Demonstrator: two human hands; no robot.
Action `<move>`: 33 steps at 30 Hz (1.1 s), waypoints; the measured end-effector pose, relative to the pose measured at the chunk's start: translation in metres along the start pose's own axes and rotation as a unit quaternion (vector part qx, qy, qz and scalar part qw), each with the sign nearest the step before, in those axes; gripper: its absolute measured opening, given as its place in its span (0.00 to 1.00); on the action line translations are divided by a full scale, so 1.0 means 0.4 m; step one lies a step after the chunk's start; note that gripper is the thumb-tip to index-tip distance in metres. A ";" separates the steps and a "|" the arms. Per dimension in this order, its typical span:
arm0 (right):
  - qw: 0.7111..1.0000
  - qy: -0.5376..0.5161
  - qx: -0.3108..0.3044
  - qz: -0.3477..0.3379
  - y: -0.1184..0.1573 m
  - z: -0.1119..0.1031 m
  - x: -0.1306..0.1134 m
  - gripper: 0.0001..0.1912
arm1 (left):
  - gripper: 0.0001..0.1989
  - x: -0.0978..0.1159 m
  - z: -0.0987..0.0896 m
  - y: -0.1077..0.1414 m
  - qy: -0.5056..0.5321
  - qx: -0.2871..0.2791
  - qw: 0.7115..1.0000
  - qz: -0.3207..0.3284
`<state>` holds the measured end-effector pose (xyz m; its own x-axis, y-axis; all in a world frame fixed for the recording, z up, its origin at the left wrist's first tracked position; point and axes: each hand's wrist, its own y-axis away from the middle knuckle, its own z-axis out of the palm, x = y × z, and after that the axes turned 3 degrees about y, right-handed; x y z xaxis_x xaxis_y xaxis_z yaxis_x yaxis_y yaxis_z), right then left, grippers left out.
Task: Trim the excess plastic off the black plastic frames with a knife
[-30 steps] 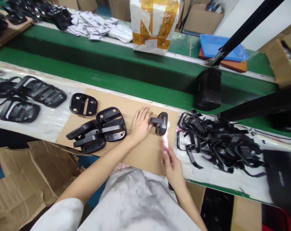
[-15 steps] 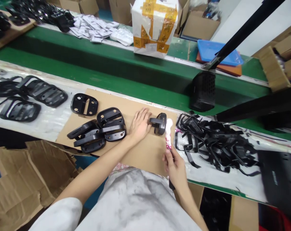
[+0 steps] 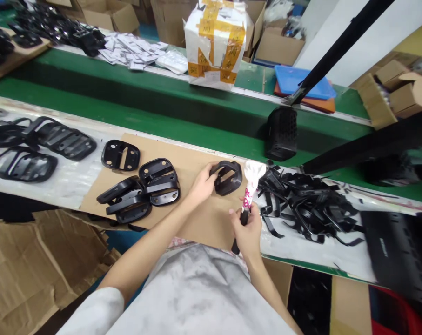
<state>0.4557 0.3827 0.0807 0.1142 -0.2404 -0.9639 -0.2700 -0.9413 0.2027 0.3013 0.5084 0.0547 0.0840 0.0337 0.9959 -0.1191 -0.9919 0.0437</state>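
My left hand point(image 3: 204, 185) has its fingers closed on the left side of a black plastic bracket point(image 3: 229, 180) with a curved strap, at the right part of a cardboard sheet point(image 3: 200, 223). In my right hand point(image 3: 248, 228) is a hammer point(image 3: 248, 197) with a black handle, its head wrapped in white material with a pink pattern. The wrapped head is just right of the bracket; I cannot tell whether it touches anything. Several similar black brackets point(image 3: 162, 188) lie left of my left hand on the cardboard, some with straps across them.
A tangled heap of black straps and frames point(image 3: 308, 200) lies to the right. More black brackets point(image 3: 31, 165) rest at the left. Beyond the bench are a green conveyor point(image 3: 144, 111), a taped white carton point(image 3: 214, 46) and a black post point(image 3: 336, 51) with a box-like foot.
My left hand has gone from lying flat beside the bracket to gripping it, and the bracket has turned to show its slotted plate. The hammer has turned, its head now wider in view.
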 end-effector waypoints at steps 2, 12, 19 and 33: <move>0.999 0.008 0.004 -0.044 -0.021 0.016 -0.020 0.22 | 0.22 0.038 0.015 0.021 0.121 -0.050 0.991 -0.040; 0.996 -0.054 -0.033 -0.069 -0.053 0.015 -0.062 0.25 | 0.37 0.181 -0.051 0.167 0.201 -0.206 0.957 0.020; 0.993 -0.100 -0.070 0.007 -0.026 0.008 -0.095 0.28 | 0.33 0.093 -0.055 0.138 -0.127 -0.015 0.984 0.123; 0.991 -0.059 -0.073 0.098 -0.021 -0.060 -0.030 0.38 | 0.25 -0.048 -0.045 0.006 -0.419 -0.026 0.895 0.151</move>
<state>0.4794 0.3876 0.0947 -0.0408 -0.4011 -0.9151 -0.1339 -0.9054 0.4029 0.2818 0.5075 0.0372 0.7496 -0.3600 0.5554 -0.3049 -0.9326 -0.1930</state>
